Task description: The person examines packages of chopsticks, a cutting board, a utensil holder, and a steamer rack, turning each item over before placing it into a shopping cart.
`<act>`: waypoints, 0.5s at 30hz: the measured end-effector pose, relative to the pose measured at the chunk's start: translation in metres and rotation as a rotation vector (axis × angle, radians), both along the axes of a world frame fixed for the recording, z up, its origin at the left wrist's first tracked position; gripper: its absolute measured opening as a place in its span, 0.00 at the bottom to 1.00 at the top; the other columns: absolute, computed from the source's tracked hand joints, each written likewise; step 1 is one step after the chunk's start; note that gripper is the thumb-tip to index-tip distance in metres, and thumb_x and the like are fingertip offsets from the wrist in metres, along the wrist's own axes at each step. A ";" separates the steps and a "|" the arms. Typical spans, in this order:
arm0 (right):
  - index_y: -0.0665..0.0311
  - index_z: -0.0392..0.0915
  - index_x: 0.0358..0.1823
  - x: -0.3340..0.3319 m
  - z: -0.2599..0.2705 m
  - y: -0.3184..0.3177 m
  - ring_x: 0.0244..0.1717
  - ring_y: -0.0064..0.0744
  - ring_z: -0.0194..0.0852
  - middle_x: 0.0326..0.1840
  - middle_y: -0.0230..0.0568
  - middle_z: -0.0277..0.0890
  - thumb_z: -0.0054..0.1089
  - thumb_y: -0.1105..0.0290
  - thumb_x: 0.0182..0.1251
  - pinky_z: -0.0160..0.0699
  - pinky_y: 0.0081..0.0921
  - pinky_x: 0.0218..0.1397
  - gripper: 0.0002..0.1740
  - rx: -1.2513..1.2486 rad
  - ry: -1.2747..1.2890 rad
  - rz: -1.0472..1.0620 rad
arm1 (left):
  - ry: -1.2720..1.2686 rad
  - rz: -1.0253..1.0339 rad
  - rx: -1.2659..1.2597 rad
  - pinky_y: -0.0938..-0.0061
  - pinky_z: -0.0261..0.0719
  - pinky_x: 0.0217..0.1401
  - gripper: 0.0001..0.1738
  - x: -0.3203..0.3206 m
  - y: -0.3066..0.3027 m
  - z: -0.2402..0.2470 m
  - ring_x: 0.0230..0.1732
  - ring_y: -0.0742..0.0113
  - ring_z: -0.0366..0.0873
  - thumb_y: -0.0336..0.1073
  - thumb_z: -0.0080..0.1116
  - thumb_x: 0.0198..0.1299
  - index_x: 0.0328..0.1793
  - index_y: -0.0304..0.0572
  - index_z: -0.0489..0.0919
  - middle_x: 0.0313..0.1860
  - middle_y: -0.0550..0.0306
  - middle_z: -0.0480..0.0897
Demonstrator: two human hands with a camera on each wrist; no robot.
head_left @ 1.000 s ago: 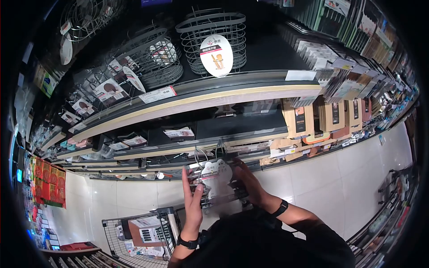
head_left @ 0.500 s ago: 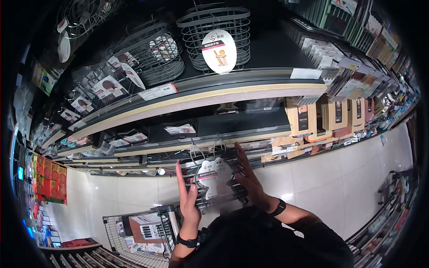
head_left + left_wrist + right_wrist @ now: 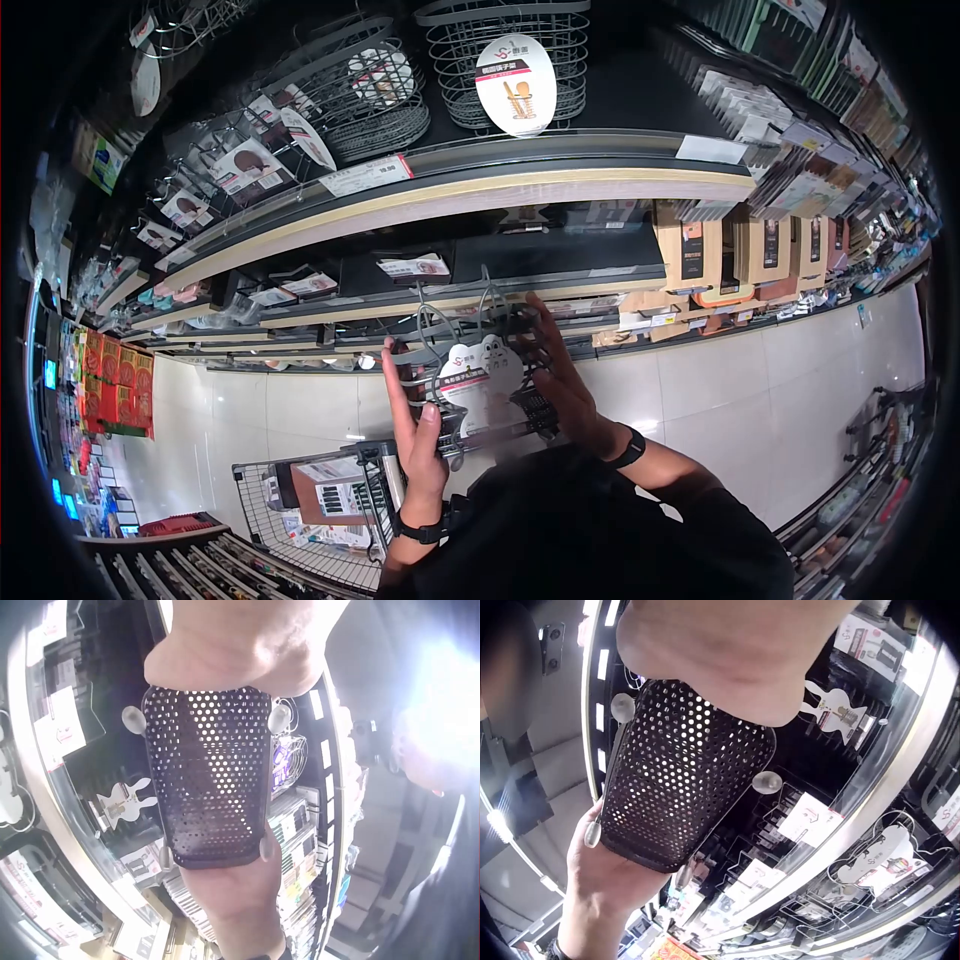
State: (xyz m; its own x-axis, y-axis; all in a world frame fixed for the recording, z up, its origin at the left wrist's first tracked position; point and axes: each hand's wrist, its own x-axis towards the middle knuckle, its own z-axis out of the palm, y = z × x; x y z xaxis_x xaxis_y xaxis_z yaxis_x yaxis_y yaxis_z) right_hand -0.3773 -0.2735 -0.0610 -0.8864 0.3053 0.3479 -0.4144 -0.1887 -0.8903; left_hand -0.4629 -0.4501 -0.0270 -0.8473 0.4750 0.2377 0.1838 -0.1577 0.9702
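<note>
Both hands hold a dark wire rack between them, with two curved wire loops on top and a white animal-shaped label (image 3: 480, 385) on its front. On its left side lies my left hand (image 3: 418, 445), index finger straight and thumb at the front. My right hand (image 3: 570, 395) grips the opposite side, thumb in front. From below, the perforated base (image 3: 206, 776) shows with clear rounded feet; the right wrist view has the same base (image 3: 682, 769) tilted. Fingers behind the rack are partly hidden.
Shelving with a wood-coloured edge (image 3: 470, 190) runs across the front, bearing wire baskets (image 3: 505, 75) and packaged goods. Boxed boards (image 3: 690, 250) stand to the right. A shopping cart (image 3: 255, 505) holding several packages is at the lower left, on the tiled floor (image 3: 700, 400).
The hands and rack have risen in the head view, with the rack's left edge shifting slightly left. Shelves and cart also sit higher in view. The hold looks unchanged.
</note>
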 end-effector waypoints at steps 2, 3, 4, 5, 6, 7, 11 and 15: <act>0.65 0.32 0.82 0.000 -0.001 -0.001 0.86 0.40 0.19 0.86 0.46 0.24 0.46 0.65 0.73 0.25 0.39 0.83 0.43 0.012 0.004 0.002 | 0.024 0.002 0.001 0.62 0.38 0.82 0.45 0.000 -0.002 0.001 0.83 0.51 0.43 0.42 0.47 0.67 0.83 0.32 0.41 0.84 0.43 0.45; 0.65 0.32 0.82 -0.001 -0.002 0.000 0.86 0.41 0.19 0.86 0.46 0.24 0.46 0.64 0.73 0.25 0.40 0.83 0.44 0.027 0.006 0.002 | 0.034 0.003 0.002 0.62 0.38 0.82 0.44 0.000 -0.002 0.001 0.83 0.52 0.43 0.42 0.47 0.68 0.83 0.31 0.41 0.83 0.43 0.45; 0.65 0.32 0.82 0.000 -0.002 0.000 0.86 0.41 0.19 0.86 0.46 0.24 0.46 0.64 0.73 0.25 0.40 0.83 0.44 0.028 0.006 0.000 | 0.043 0.003 0.003 0.62 0.37 0.82 0.44 0.000 -0.003 0.001 0.83 0.52 0.42 0.42 0.47 0.68 0.83 0.31 0.41 0.83 0.42 0.45; 0.64 0.32 0.82 0.000 -0.003 -0.001 0.86 0.41 0.19 0.86 0.46 0.24 0.46 0.64 0.73 0.26 0.40 0.83 0.44 0.030 0.006 -0.004 | 0.043 0.000 0.005 0.62 0.37 0.82 0.44 0.001 -0.003 0.001 0.83 0.52 0.42 0.42 0.47 0.68 0.83 0.31 0.41 0.83 0.42 0.45; 0.64 0.32 0.82 0.000 -0.004 -0.002 0.86 0.41 0.20 0.86 0.46 0.24 0.47 0.63 0.73 0.27 0.41 0.83 0.44 0.033 0.007 -0.008 | 0.046 -0.004 0.008 0.62 0.37 0.82 0.44 0.001 -0.003 0.002 0.83 0.52 0.42 0.41 0.47 0.68 0.83 0.31 0.41 0.84 0.42 0.45; 0.64 0.32 0.82 0.000 -0.005 -0.002 0.86 0.41 0.20 0.86 0.46 0.24 0.47 0.63 0.73 0.27 0.41 0.83 0.44 0.035 0.007 -0.010 | 0.051 -0.009 0.010 0.62 0.37 0.82 0.44 0.000 -0.004 0.002 0.83 0.52 0.42 0.41 0.46 0.68 0.83 0.31 0.41 0.84 0.42 0.45; 0.63 0.33 0.82 0.001 -0.005 -0.002 0.86 0.41 0.21 0.87 0.45 0.25 0.46 0.62 0.73 0.30 0.41 0.82 0.44 0.047 -0.002 -0.028 | 0.059 -0.013 0.021 0.62 0.37 0.82 0.44 0.001 -0.003 0.000 0.83 0.51 0.41 0.41 0.47 0.68 0.83 0.31 0.42 0.84 0.42 0.44; 0.62 0.33 0.82 0.003 -0.003 -0.001 0.86 0.41 0.22 0.87 0.45 0.25 0.45 0.60 0.74 0.33 0.42 0.82 0.43 0.081 -0.020 -0.043 | 0.056 0.009 0.001 0.63 0.44 0.80 0.46 0.001 -0.002 -0.002 0.80 0.54 0.49 0.47 0.49 0.67 0.83 0.33 0.42 0.83 0.47 0.47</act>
